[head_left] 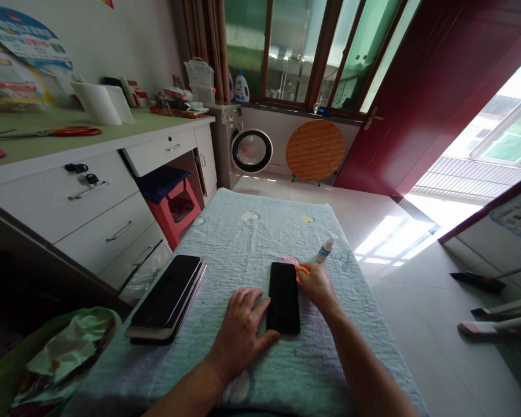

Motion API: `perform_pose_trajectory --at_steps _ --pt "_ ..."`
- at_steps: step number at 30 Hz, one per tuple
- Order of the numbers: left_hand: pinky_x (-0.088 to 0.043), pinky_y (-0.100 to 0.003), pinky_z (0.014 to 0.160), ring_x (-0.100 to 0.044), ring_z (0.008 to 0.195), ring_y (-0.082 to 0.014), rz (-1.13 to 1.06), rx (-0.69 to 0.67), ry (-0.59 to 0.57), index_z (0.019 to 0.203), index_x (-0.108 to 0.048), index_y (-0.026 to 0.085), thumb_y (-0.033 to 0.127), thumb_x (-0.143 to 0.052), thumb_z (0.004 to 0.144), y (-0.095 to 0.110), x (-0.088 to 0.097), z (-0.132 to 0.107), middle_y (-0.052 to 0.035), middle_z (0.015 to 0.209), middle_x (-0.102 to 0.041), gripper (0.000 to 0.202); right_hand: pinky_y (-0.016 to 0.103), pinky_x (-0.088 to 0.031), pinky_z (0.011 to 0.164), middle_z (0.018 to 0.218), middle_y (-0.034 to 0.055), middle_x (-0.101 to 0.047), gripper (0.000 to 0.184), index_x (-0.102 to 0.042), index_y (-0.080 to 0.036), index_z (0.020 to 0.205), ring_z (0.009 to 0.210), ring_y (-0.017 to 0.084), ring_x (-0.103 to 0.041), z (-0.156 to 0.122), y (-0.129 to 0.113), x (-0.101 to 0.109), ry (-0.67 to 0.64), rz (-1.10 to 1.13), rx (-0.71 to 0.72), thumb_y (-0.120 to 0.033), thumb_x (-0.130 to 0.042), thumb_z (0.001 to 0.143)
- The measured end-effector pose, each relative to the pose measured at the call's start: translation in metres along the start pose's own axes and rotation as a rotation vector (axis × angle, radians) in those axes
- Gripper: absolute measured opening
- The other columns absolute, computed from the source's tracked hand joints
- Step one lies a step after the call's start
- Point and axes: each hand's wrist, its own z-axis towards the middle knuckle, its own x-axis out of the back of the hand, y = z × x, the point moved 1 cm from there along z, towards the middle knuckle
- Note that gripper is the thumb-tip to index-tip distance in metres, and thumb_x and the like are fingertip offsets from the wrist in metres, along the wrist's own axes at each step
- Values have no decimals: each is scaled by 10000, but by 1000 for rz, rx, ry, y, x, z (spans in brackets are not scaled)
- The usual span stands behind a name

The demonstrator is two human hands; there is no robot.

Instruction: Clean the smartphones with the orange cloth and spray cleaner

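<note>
A black phone [283, 296] lies screen-up on the pale green cloth-covered table [243, 243]. My left hand [242, 327] rests flat on the cloth with fingers spread, its thumb and fingertips against the phone's left edge. My right hand [316, 285] is closed in a pinch on a small orange tool [301, 270] at the phone's upper right edge. A small spray bottle [326, 248] stands just beyond my right hand.
A stack of tablets or phones [169, 298] lies at the table's left edge. A green bag of crumpled waste [52, 353] sits lower left. White drawers [91, 202], a red stool [173, 208], a washing machine [243, 147] and a folded round table [315, 149] stand behind.
</note>
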Motion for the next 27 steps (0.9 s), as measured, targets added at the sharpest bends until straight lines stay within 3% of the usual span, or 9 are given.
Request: perform_pose_trajectory --at_steps 5,12,18,23,27 --pt "-353 -537 1051 -468 1167 -327 0 -2 -6 1187 -622 179 614 -657 817 1 0 0 -124 1217 -560 572 258 -362 613 638 36 -634 291 -720 -149 717 640 162 -558 -28 -1 2 -44 -8 5 -251 -458 792" --pt "-354 -532 1061 -477 1161 -316 18 18 10 1179 -621 192 458 -764 771 3 1 1 -107 1207 -569 508 287 -419 725 824 65 -690 334 -750 -140 948 791 204 -614 -84 -1 11 -114 88 -88 -295 -489 808" --pt "-356 -533 1063 -479 1155 -322 34 22 23 1155 -627 182 393 -805 729 6 1 1 -111 1199 -573 508 277 -409 689 778 43 -628 295 -736 -154 894 738 181 -586 -121 -6 15 -182 143 -100 -300 -489 829" --pt "-351 -537 1069 -484 1157 -319 23 14 31 1156 -625 195 402 -794 739 5 1 1 -105 1196 -575 495 254 -396 666 760 24 -604 257 -718 -165 789 724 155 -571 -136 -13 21 -254 151 -91 -256 -482 839" --pt "-358 -538 1059 -482 1157 -323 24 9 36 1166 -624 193 445 -774 757 3 -1 0 -110 1200 -573 503 251 -405 667 775 21 -638 229 -744 -182 828 737 157 -590 -125 -18 32 -347 156 -53 -226 -519 814"
